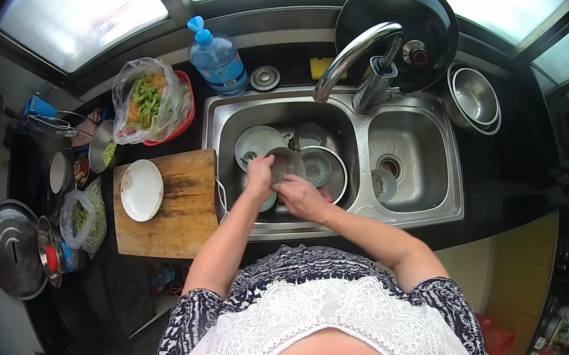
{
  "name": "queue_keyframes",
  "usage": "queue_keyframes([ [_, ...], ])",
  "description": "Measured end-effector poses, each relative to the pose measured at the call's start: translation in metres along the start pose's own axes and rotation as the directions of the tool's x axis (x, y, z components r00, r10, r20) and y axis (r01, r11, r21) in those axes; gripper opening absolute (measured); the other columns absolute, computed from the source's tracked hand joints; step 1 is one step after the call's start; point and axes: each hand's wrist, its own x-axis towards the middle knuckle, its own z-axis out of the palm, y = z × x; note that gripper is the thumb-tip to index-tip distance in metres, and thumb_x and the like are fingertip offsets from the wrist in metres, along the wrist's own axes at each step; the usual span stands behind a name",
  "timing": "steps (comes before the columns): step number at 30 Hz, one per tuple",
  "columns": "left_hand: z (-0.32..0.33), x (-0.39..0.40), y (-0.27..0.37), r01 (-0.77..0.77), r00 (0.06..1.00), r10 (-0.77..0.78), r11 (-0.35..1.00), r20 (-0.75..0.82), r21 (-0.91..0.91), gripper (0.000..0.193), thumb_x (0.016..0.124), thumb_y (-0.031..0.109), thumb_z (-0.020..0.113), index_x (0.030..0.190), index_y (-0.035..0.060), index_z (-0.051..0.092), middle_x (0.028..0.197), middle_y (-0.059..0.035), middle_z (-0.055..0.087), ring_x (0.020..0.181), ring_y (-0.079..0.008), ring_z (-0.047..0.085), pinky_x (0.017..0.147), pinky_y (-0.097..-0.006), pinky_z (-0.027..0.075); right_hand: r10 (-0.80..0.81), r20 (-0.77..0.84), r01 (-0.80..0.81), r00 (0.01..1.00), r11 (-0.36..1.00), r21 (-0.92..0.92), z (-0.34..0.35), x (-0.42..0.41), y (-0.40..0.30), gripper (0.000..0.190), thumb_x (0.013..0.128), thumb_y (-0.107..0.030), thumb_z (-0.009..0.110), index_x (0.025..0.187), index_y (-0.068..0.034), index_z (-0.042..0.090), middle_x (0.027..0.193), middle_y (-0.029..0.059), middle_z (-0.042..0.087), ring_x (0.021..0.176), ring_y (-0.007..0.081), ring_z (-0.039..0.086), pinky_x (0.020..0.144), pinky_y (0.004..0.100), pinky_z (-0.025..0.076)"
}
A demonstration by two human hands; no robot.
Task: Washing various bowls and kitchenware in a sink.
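Over the larger basin of a stainless steel double sink (210,128), my left hand (261,175) grips the rim of a round, translucent bowl (287,163). My right hand (302,196) touches the lower edge of the same bowl; whether it holds a cloth is hidden. Below and around it lie a white plate (258,140), a clear bowl (310,135) and a metal bowl (338,170) with a greenish glass bowl (316,168) inside. A bit of something pink shows by my right fingers. Another clear bowl (383,185) lies in the smaller basin near the drain.
Left of the sink, a white oval dish (141,190) lies on a wooden cutting board (186,206). Behind are a red basket (189,109) of bagged vegetables and a large blue-capped bottle (219,67). The chrome faucet (354,50) arches over the sink; nested metal bowls (474,96) stand right.
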Motion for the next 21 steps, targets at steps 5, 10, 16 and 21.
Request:
queue_keyframes([
  [5,-0.006,-0.003,0.023,0.389,0.890,-0.376,0.921,0.260,0.001,0.023,0.084,0.012,0.052,0.102,-0.0007,0.058,0.088,-0.0100,0.061,0.083,-0.0220,0.058,0.078,-0.0352,0.046,-0.358,0.137,0.374,0.924,0.920,-0.115,-0.025,-0.003,0.023,0.009,0.072,-0.005,0.055,0.081,-0.003,0.058,0.077,0.0145,0.062,0.080,0.0291,0.062,0.089,0.0413,0.045],
  [10,0.010,0.004,-0.024,-0.093,0.986,0.058,0.970,-0.158,-0.224,0.033,0.085,0.014,0.051,0.113,-0.0029,0.049,0.099,-0.0127,0.058,0.089,-0.0225,0.056,0.079,-0.0353,0.045,-0.020,-0.003,0.020,1.000,1.000,0.021,0.003,0.014,-0.004,0.004,0.076,-0.004,0.056,0.076,-0.001,0.054,0.071,0.0169,0.057,0.075,0.0339,0.059,0.089,0.0424,0.045],
  [16,-0.012,0.003,0.025,0.411,0.874,-0.415,0.909,0.251,0.073,0.026,0.087,0.016,0.047,0.102,-0.0032,0.056,0.095,-0.0139,0.063,0.086,-0.0238,0.061,0.079,-0.0361,0.048,-0.374,0.115,0.388,0.920,0.912,-0.133,-0.027,-0.002,0.026,0.007,0.073,-0.008,0.058,0.079,-0.005,0.057,0.076,0.0150,0.060,0.080,0.0282,0.061,0.090,0.0423,0.043],
  [21,0.019,-0.003,-0.024,-0.220,0.933,0.193,0.974,-0.303,-0.056,0.041,0.086,0.019,0.052,0.117,-0.0071,0.048,0.106,-0.0148,0.059,0.094,-0.0214,0.058,0.085,-0.0340,0.045,-0.068,0.087,0.072,0.994,0.997,-0.040,-0.001,0.010,0.009,0.004,0.073,-0.005,0.057,0.075,-0.003,0.054,0.067,0.0166,0.056,0.069,0.0334,0.058,0.088,0.0418,0.045],
])
